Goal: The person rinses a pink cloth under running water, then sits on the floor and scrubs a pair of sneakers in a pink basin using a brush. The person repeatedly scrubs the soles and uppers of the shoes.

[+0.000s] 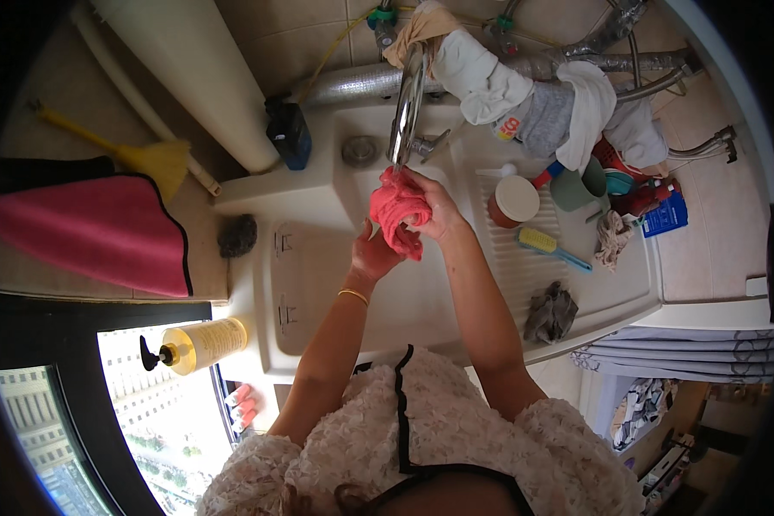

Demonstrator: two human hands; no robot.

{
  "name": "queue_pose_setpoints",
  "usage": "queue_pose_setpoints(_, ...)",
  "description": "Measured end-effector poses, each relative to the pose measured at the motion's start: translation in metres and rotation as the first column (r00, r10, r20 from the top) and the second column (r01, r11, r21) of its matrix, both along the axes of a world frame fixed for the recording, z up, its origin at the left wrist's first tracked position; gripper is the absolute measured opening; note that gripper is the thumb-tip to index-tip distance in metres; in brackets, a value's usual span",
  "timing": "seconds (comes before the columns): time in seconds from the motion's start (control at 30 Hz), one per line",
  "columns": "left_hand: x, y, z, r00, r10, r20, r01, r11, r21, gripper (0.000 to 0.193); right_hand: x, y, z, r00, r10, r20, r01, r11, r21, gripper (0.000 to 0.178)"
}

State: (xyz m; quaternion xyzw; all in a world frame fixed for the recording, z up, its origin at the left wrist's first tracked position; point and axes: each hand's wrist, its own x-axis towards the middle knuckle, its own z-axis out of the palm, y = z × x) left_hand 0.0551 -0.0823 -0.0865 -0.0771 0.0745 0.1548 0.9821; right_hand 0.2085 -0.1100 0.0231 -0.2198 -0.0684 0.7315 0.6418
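Note:
Bunched up between my hands is a wet-looking red cloth (400, 211), held right under the chrome faucet (407, 107) over the white sink (318, 331). My right hand (439, 209) grips it from the right side, fingers wrapped round its upper part. On the lower left, my left hand (376, 255) holds the cloth too, thumb raised; its other fingers are partly hidden by the folds. A gold bangle (353, 296) circles my left wrist.
On the ribbed washboard at right lie a scrubbing brush (555, 249), a lidded tub (516, 202) and a dark grey cloth (550, 311). A green cup (576, 185) stands behind. Left are a yellow pump bottle (205, 344) and a dark blue bottle (289, 136). Laundry (546, 116) hangs over the pipes.

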Motion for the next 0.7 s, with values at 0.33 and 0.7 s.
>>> queue_pose_setpoints(0.33,0.019,0.032,0.022,0.965,0.262,-0.017,-0.253,0.945,0.209,0.052,-0.006,-0.001,-0.051,0.640,-0.193,0.743,0.440,0.885,-0.150,0.030)
queue_pose_setpoints(0.7,0.037,0.054,0.009,0.932,0.303,-0.197,-0.237,0.924,0.300,0.062,-0.072,-0.010,-0.030,-0.421,-0.209,0.883,0.323,0.875,0.361,0.027)
